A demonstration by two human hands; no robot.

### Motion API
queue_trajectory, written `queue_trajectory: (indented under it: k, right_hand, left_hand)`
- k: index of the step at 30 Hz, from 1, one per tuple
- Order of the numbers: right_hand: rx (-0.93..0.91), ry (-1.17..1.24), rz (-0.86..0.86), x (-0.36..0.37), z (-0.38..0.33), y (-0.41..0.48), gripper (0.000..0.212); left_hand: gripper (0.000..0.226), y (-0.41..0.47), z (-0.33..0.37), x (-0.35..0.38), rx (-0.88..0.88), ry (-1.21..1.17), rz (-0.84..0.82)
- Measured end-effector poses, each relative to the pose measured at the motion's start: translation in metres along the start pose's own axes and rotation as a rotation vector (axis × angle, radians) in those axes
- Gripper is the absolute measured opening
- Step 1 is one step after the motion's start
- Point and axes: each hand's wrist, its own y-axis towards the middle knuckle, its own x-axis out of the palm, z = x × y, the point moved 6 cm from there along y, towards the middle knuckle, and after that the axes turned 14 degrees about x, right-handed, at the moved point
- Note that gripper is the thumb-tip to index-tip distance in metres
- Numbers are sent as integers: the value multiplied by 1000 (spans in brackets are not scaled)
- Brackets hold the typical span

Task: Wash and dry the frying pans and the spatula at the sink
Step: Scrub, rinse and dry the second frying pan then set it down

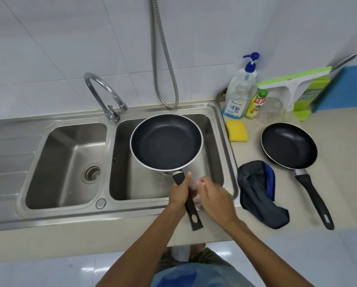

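1. Spanning the counter, the sink [225,129] has two basins; the right basin lies under the fingers.
2. One pan [166,142] hangs level over that basin, beyond the fingers.
3. Second pan [289,146] sits on the counter, well right of them.
4. Cloth [258,191] lies just right of the right hand.
5. Left hand [178,192] grips the pan's handle, thumb up.
6. Right hand [212,195] hovers just beside, fingers loosely spread, blurred.
7. Sponge [236,131] rests beyond the cloth.

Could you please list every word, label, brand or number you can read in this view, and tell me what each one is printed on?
"Kassa": on the label of the clear pump bottle with the blue pump head, standing on the counter behind the yellow sponge.
"7": a large numeral on the small yellow bottle with the green cap; the rest of its label is too blurred to read.
Green box leaning at the wall: print too blurred to read.
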Motion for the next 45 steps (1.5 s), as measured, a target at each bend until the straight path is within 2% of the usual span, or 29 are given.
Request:
queue_trajectory:
  k: [3,5,7,10,12,16,19,21,23,25,26,28,30,34,35,37,41,45]
  right_hand:
    - [-4,-257,284,-38,46,18,42]
    - [95,-379,355,-52,91,26,59]
    - [186,-430,338,-53,131,25,74]
    - [207,-511,252,-38,160,23,88]
    - [204,-478,220,-31,162,25,86]
    - [217,-419,224,-28,162,32,70]
    - [152,-255,246,-30,162,30,55]
    - [176,-75,284,-39,163,28,53]
    - [346,230,315,-50,167,31,47]
    - [587,674,275,-57,159,41,43]
    - [612,869,253,-62,144,49,43]
    - [465,975,243,-76,96,66,41]
    - [245,799,206,-84,35,84,39]
    - [-183,199,163,-46,-75,127,43]
    - [-259,52,127,-26,-93,137,44]
    - [-282,-182,14,15,-109,155,45]
    - [-250,-322,17,47,-105,154,56]
    - [-440,-287,-106,56,-108,98,56]
  left_hand:
    - [45,-6,-11,-9,5,44,-23]
    - [48,-11,-18,-19,7,103,-47]
    - [49,-14,-22,-24,22,140,-82]
    - [52,-20,-23,-23,28,160,-117]
    - [55,-21,-22,-22,17,176,-107]
    - [53,-16,-22,-27,39,248,-109]
    - [46,-14,-22,-28,47,248,-130]
    - [42,-13,-21,-29,38,233,-135]
    - [39,-11,-20,-32,36,233,-136]
    - [37,-9,-19,-36,44,247,-139]
    - [36,-9,-18,-38,52,253,-145]
    - [36,-10,-14,-41,65,263,-166]
    - [36,-11,-11,-46,78,276,-184]
    - [35,-12,-3,-59,109,328,-219]
    - [35,-14,1,-62,114,333,-231]
    - [36,-17,10,-66,131,331,-253]
    - [41,-16,31,-80,166,308,-225]
    - [40,-13,48,-91,193,326,-232]
